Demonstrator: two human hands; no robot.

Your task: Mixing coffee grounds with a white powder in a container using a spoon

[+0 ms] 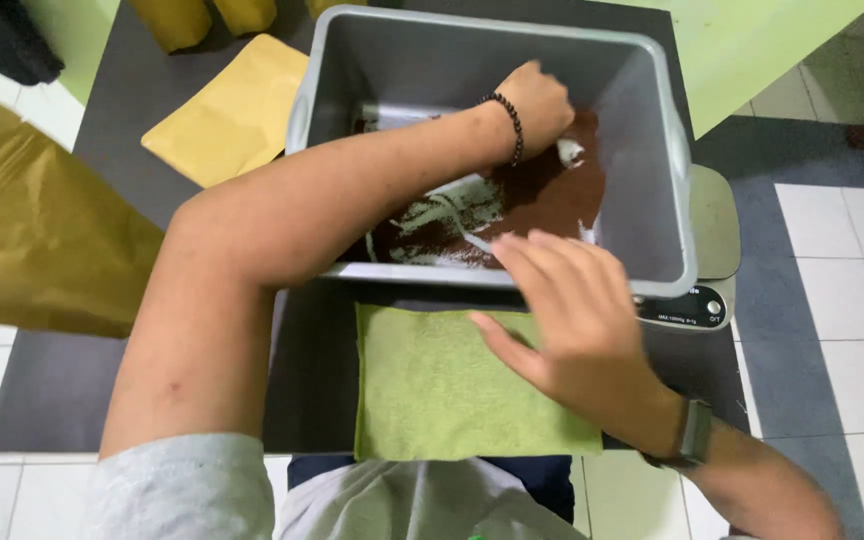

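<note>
A grey plastic tub [672, 150] stands on a dark table and holds brown ground powder [542, 195], with bare streaks scraped through it. My left hand [537, 100], with a dark bead bracelet on the wrist, reaches across into the tub. Its fingers are curled around a small white scoop [570, 151], which is mostly hidden and blurred, at the powder. My right hand [567, 310], with a watch on the wrist, hovers with fingers spread over the tub's near rim and a green cloth [432, 390] lying flat in front of the tub. It holds nothing.
A digital scale [697, 305] sits under the tub's right side. A flat yellow pouch [227, 115] lies left of the tub. A large gold pouch [32, 230] fills the left foreground, and more gold pouches [172, 18] stand at the back. Tiled floor surrounds the table.
</note>
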